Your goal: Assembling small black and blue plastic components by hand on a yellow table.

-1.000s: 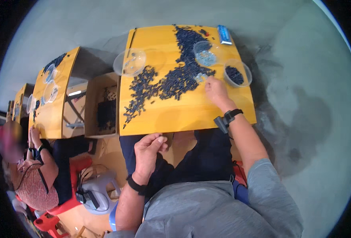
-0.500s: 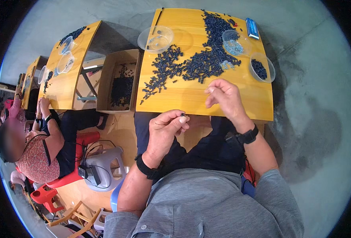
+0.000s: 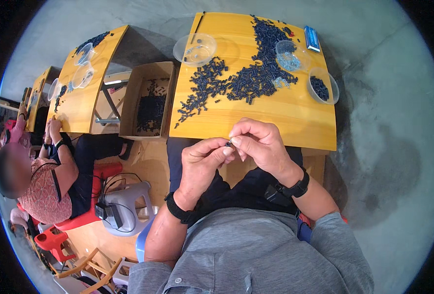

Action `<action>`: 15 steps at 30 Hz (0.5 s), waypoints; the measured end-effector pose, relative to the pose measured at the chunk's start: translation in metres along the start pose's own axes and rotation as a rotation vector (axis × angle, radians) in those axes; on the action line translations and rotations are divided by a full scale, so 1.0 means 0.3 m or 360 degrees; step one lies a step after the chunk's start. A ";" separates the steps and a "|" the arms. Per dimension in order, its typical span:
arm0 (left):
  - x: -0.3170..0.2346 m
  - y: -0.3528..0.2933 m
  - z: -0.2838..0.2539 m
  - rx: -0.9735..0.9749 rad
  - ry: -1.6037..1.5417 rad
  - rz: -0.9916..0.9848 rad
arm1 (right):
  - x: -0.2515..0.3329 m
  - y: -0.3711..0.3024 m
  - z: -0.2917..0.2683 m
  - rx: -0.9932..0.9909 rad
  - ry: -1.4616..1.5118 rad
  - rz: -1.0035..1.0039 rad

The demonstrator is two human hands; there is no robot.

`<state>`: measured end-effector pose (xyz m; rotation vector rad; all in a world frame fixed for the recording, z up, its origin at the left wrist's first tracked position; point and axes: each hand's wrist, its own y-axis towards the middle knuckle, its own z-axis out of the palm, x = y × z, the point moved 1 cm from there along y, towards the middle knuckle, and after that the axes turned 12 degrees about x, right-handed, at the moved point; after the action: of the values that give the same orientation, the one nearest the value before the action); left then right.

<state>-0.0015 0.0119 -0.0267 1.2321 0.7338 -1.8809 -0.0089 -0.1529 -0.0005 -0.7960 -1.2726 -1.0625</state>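
Over my lap, by the table's near edge, my two hands meet. Thumb and fingers of my left hand [image 3: 200, 160] are pinched on a small black cylindrical part [image 3: 228, 144]. My right hand [image 3: 263, 149] is closed in a pinch right at that part's end; a tiny shiny bit shows at its fingertips, too small to name. Beyond the hands, a large heap of similar black parts [image 3: 251, 81] spreads across the yellow table [image 3: 295, 120]. A small pile of silvery-blue pieces [image 3: 280, 82] lies at the heap's right edge.
Clear plastic bowls stand on the table: one at far left [image 3: 178, 48], one with silvery pieces [image 3: 289, 61], one with black parts [image 3: 335, 92]. A blue box [image 3: 312, 39] lies far right. Left are a cardboard box [image 3: 170, 78] and a seated person [image 3: 48, 193] at another table [image 3: 92, 88].
My right hand has come down and left from above the table edge to meet my left hand, its fingers now pinched at the black part. The left hand has stayed nearly still.
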 end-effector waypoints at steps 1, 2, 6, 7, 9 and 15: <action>-0.004 -0.001 0.004 0.0002 -0.0006 0.0015 | 0.002 -0.002 0.000 0.0018 -0.0013 0.0002; -0.007 -0.002 0.006 0.0003 -0.0011 0.0029 | 0.003 -0.003 0.001 0.0036 -0.0026 0.0004; -0.006 -0.005 0.000 0.0017 0.0018 0.0048 | 0.026 -0.002 0.015 0.0069 -0.0017 -0.0037; -0.005 -0.005 0.001 0.0015 0.0037 0.0048 | 0.025 -0.002 0.018 0.0072 -0.0010 -0.0062; -0.007 -0.005 0.002 0.0014 0.0057 0.0048 | 0.024 -0.003 0.017 0.0075 -0.0002 -0.0088; -0.018 -0.005 0.008 -0.0004 0.0106 -0.0019 | 0.034 -0.001 -0.002 0.0107 -0.0473 -0.0184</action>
<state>-0.0026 0.0124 -0.0206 1.2965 0.7803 -1.8560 -0.0093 -0.1553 0.0094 -0.8592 -1.6139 -1.0125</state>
